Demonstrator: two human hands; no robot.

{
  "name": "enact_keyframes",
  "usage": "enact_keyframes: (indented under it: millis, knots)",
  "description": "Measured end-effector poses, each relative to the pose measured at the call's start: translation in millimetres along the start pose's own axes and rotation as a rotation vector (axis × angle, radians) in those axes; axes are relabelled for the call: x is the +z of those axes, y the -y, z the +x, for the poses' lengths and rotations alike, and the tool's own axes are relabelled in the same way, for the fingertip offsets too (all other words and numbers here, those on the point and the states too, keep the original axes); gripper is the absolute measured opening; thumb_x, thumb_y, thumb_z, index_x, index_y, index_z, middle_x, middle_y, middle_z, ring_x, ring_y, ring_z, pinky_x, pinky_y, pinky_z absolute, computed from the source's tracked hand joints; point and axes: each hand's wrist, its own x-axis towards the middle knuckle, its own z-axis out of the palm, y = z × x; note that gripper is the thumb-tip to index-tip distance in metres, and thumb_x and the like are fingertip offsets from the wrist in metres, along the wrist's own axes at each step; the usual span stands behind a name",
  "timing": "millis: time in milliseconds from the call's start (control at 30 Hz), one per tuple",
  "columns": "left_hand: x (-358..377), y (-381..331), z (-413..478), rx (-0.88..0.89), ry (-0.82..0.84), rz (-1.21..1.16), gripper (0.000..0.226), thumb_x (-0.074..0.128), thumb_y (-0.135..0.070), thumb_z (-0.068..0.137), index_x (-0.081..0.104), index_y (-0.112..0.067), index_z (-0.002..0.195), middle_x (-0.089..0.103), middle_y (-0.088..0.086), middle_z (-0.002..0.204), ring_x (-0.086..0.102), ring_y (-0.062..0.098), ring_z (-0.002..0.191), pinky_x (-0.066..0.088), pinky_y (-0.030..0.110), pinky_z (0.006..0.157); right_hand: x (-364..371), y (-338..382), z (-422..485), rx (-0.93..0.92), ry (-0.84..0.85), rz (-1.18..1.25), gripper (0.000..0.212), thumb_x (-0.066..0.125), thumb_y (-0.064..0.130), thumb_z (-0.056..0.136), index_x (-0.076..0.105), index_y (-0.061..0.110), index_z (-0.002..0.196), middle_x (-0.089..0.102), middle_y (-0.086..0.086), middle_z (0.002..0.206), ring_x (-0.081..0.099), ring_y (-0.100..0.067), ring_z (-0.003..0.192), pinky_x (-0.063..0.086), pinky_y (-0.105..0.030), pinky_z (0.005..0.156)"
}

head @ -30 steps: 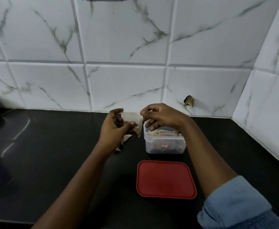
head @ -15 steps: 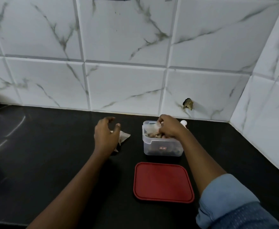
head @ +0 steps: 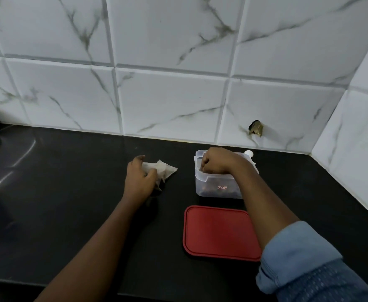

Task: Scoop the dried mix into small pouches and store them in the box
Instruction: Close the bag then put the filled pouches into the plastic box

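Left hand [head: 140, 177] has dropped onto the loose pouches [head: 164, 171] left of the box [head: 211, 189], thumb and fingers gripping them. Right hand [head: 219, 163] has gone deeper inside the box, fingers curled. Its pouch is now hidden: probably stowed, can't tell if released. Red lid [head: 220, 233] off, in front of the box.

Person is wearing a light blue sleeve [head: 298, 253] on the right arm, and it's bunching up in soft folds partway along the right forearm [head: 263, 205]. Down by the corner a darker blue fabric [head: 322, 284] with tiny pale dots is showing. The left forearm [head: 96, 243] is going bare, same for the left hand [head: 140, 182] and right hand [head: 217, 160]
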Motion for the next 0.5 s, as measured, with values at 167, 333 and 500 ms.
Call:
enact_keyframes:
  millis: [167, 333, 500]
  knots:
    - [-11, 6, 2, -0.163, -0.039, -0.226, 0.054, 0.063, -0.023, 0.098, 0.043, -0.019, 0.148, 0.068, 0.0, 0.11, 0.071, 0.015, 0.091, 0.06, 0.034, 0.081, -6, 6, 2, 0.019, -0.116, 0.092, 0.023, 0.057, 0.013, 0.092, 0.079, 0.013, 0.1, 0.075, -0.008, 0.096, 0.071, -0.027, 0.089, 0.056, -0.036, 0.078]
    - [-8, 8, 4, -0.125, -0.017, -0.249, 0.06, 0.074, -0.023, 0.094, 0.044, -0.024, 0.146, 0.066, -0.003, 0.103, 0.072, 0.014, 0.088, 0.06, 0.034, 0.079, 7, 8, 2, 0.025, 0.006, 0.001, 0.026, 0.048, 0.015, 0.098, 0.073, 0.008, 0.094, 0.071, -0.008, 0.097, 0.064, -0.03, 0.093, 0.042, -0.03, 0.074]
    - [-9, 9, 6, -0.119, -0.057, -0.4, 0.052, 0.077, -0.017, 0.093, 0.051, -0.03, 0.137, 0.065, 0.002, 0.108, 0.074, 0.022, 0.092, 0.065, 0.048, 0.079, 15, 21, -7, -0.033, -0.466, 0.144, 0.023, 0.051, 0.017, 0.099, 0.073, 0.012, 0.097, 0.073, -0.009, 0.095, 0.067, -0.031, 0.091, 0.045, -0.032, 0.071]
